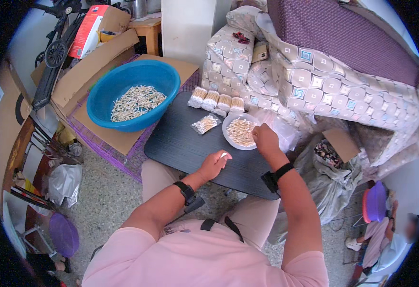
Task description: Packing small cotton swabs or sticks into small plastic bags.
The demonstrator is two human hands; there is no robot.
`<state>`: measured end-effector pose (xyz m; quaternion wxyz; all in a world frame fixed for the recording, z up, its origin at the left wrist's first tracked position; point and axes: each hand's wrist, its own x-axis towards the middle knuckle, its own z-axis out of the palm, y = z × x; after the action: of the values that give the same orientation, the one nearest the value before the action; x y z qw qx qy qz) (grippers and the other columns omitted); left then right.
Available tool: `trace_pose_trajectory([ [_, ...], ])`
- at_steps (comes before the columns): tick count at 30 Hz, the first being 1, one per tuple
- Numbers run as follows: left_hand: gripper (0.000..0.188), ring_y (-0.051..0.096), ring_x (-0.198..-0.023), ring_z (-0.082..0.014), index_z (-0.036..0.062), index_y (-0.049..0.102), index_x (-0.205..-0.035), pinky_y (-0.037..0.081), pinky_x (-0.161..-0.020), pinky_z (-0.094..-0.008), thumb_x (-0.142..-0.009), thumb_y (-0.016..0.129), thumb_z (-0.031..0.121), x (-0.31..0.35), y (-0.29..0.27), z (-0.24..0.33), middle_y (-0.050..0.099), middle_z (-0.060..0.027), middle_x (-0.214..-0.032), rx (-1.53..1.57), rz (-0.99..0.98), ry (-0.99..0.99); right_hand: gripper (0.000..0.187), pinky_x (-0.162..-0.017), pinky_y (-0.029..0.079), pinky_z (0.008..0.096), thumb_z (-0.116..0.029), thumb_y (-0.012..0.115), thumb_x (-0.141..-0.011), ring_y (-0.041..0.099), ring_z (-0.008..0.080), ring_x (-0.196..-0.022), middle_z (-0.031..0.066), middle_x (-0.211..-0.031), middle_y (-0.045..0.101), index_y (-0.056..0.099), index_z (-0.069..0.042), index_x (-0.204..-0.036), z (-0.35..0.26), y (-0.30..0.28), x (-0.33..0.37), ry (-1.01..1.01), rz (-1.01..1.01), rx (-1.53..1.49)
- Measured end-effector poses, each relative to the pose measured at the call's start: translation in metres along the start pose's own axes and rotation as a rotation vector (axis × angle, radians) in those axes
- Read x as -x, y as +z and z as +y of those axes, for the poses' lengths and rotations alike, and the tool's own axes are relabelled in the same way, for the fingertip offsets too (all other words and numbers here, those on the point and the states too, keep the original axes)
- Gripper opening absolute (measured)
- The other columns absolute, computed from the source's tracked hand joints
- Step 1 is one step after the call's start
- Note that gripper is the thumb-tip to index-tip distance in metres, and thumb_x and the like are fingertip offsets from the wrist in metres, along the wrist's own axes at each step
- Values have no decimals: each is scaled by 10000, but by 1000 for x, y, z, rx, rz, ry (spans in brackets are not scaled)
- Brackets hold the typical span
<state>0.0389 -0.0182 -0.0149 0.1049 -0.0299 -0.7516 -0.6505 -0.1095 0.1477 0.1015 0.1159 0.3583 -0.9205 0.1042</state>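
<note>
My left hand (212,166) is curled closed over the front of the black table (183,143), with the white tips of cotton swabs (224,154) poking out by the thumb. My right hand (266,138) is at the right rim of a white bowl (227,131). Its fingers are bent together over loose cotton swabs (241,132) in the bowl; what they pinch is hidden. Left of the bowl lies a clear bag of swabs (206,124). Behind it, several filled bags of swabs (217,101) stand in a row.
A large blue basin (171,81) with many loose swabs rests on cardboard (87,115) to the left. Clear plastic bags (286,131) lie right of the bowl, before a patterned sofa (324,98). A grey sack (310,184) stands at the right; another person (386,248) sits beyond.
</note>
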Motion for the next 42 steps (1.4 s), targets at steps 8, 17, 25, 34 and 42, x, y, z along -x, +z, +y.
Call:
trace_pose_trajectory([
  [8, 168, 398, -609, -31, 91, 613, -1043, 331, -540, -216, -965, 527, 212, 0, 1, 5, 435, 80, -668, 39, 34, -63, 117, -670, 506, 342, -127, 661, -837, 635, 238, -733, 127, -844, 633, 644, -38, -911, -37, 27, 80, 78, 171, -748],
  [17, 185, 403, -610, -31, 78, 639, -1014, 347, -539, -218, -965, 539, 226, -1, 3, 12, 457, 78, -663, 81, 70, -39, 96, -668, 493, 348, -105, 643, -843, 622, 248, -733, 111, -832, 609, 614, -47, -913, -54, 79, 110, 199, 151, -788],
  [25, 173, 440, -613, -44, 71, 646, -942, 374, -543, -226, -951, 554, 216, -2, 2, 6, 497, 63, -670, 45, 83, -41, 96, -688, 491, 398, -125, 650, -822, 619, 314, -793, 109, -861, 610, 609, -77, -895, -63, 77, 113, 98, 204, -622],
  [34, 194, 574, -656, -140, 60, 626, -938, 457, -599, -322, -937, 564, 244, 2, 4, 21, 620, -57, -713, -238, 80, 68, 89, -596, 460, 271, -128, 656, -861, 560, 110, -656, 5, -744, 589, 605, -63, -892, -47, 86, 114, 312, 165, -1086],
  [42, 219, 633, -722, -232, 61, 617, -935, 484, -660, -365, -913, 582, 276, 1, 3, 12, 658, -105, -790, -306, 30, 97, 64, -569, 436, 196, -110, 650, -873, 531, 47, -634, -27, -730, 581, 614, -64, -899, -45, 71, 111, 386, 60, -1281],
])
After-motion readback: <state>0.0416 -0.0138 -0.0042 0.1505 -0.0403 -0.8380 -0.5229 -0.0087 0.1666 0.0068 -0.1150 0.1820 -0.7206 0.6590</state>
